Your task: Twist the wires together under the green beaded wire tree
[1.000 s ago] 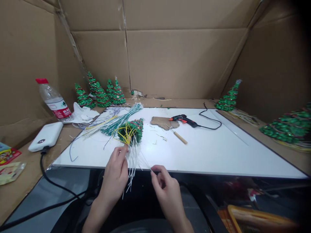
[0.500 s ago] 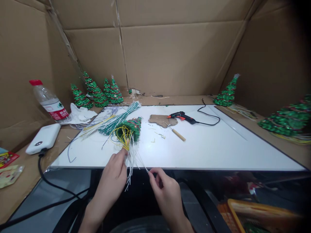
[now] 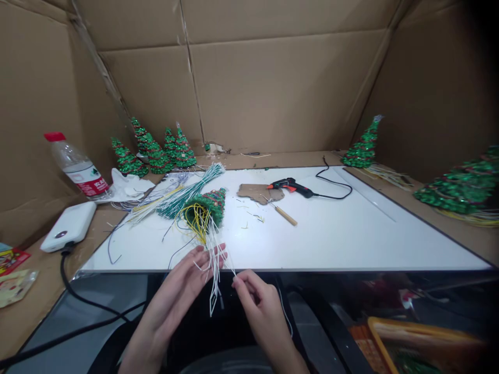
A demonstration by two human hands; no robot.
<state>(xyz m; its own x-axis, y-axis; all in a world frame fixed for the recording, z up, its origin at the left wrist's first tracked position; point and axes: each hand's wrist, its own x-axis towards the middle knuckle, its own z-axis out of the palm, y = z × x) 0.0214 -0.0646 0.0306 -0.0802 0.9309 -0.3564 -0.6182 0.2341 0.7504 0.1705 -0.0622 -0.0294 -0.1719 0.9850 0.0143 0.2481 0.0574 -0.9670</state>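
A small green tinsel Christmas tree [image 3: 215, 203] lies on its side on the white board, its hollow base facing me. Yellow wires [image 3: 199, 221] and white wires [image 3: 212, 249] spill out of that base toward the board's front edge. Under the white wires, my left hand [image 3: 191, 278] is open, palm up with fingers stretched, and the wires lie across its fingers. My right hand [image 3: 257, 296] pinches the ends of a few white wires between thumb and fingertips. Behind the tree lies a bundle of green and white wires [image 3: 191, 192].
A black glue gun [image 3: 290, 186] rests by a torn cardboard piece [image 3: 259, 193] and a wooden-handled tool [image 3: 286, 215]. Several finished trees [image 3: 156, 153] stand at the back left. At left are a bottle [image 3: 80, 171] and a white power bank [image 3: 69, 226]. A yellow crate [image 3: 421, 332] sits low right.
My left hand has let go of the yellow wires and opened, turning palm up beneath the white ones. The right hand, still pinching, has shifted slightly left.
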